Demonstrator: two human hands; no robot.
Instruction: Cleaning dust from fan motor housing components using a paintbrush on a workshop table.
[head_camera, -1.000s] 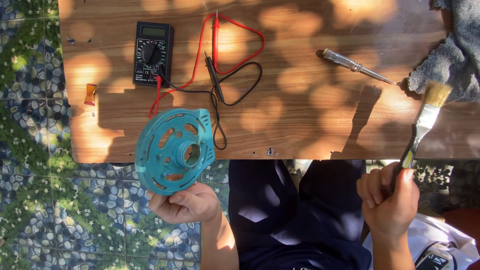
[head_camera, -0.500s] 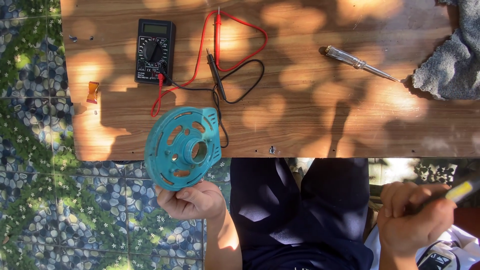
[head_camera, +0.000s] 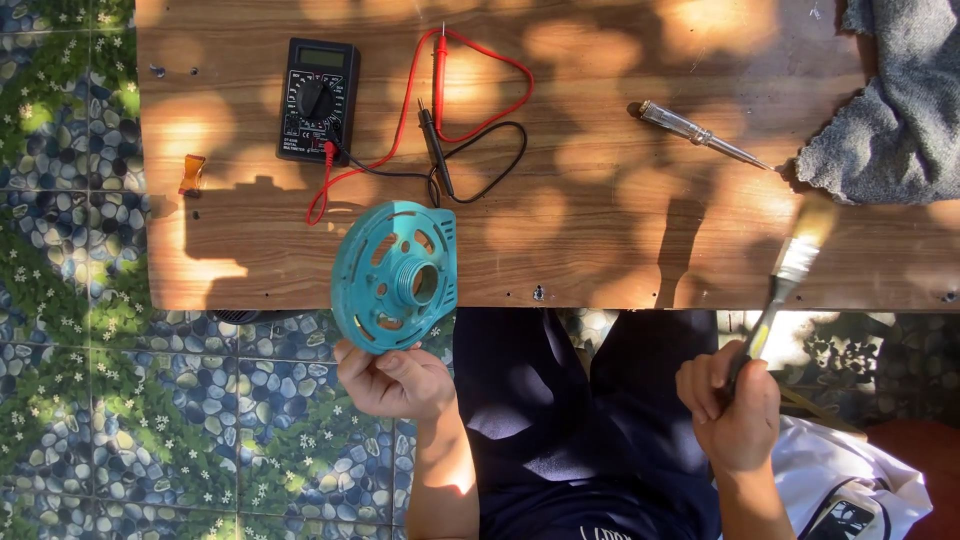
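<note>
Hands grip teal disc (head_camera: 393, 277) and, apparently blurred, paintbrush (head_camera: 786, 275).

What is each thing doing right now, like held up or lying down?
Teal plastic disc: held up on edge by left hand.
Paintbrush: gripped in right hand, bristles up.
Multimeter: lying flat, leads plugged in.
Screwdriver: lying on table.
Grey cloth: crumpled.

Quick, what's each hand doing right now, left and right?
Left hand: closed on the teal plastic housing cover.
Right hand: closed on the paintbrush handle.
</note>
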